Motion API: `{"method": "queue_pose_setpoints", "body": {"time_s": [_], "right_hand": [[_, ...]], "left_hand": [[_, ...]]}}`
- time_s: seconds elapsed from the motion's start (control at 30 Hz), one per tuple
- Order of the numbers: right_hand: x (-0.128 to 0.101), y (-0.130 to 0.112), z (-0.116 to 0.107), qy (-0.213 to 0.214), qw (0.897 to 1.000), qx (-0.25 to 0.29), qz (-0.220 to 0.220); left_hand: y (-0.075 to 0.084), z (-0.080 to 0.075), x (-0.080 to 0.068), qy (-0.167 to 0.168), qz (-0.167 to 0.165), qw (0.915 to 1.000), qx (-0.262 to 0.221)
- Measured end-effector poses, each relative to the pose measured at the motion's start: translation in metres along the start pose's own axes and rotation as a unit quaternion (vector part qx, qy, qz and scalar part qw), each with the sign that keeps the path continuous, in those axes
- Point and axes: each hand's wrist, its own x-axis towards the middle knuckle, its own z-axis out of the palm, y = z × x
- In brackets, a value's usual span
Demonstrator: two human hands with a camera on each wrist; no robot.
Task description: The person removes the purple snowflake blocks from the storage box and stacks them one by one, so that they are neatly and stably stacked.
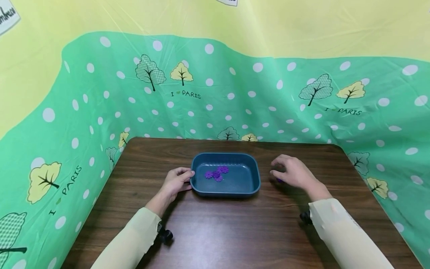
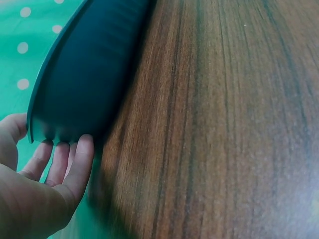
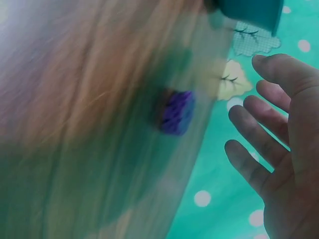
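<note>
A dark blue rectangular tray [image 1: 235, 192] rests on the table, with several purple flower-shaped pieces [image 1: 216, 174] lying inside. My left hand [image 1: 176, 181] grips the tray's left end, thumb at the rim. In the left wrist view the fingertips [image 2: 85, 142] press against the outer wall. To the right of the tray, my right hand [image 1: 293, 172] hovers with fingers apart and nothing between them. Below it, partly covered in the head view, a short purple piece with a ridged side [image 3: 178, 113] sits on the tabletop, blurred in the right wrist view.
The brown wood-grain table [image 1: 215, 231] carries all of this. A green and yellow cloth [image 1: 231, 82] with dots and trees hangs behind and along both sides. Small black devices are strapped at both wrists, the left one [image 1: 165, 235] close over the table.
</note>
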Motion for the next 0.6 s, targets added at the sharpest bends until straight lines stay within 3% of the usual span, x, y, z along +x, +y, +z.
{"method": "queue_pose_setpoints", "body": {"time_s": [0.6], "right_hand": [[0.048, -0.051, -0.001, 0.000, 0.998, 0.026, -0.052]], "left_hand": [[0.001, 0.001, 0.000, 0.008, -0.002, 1.0000, 0.006]]}}
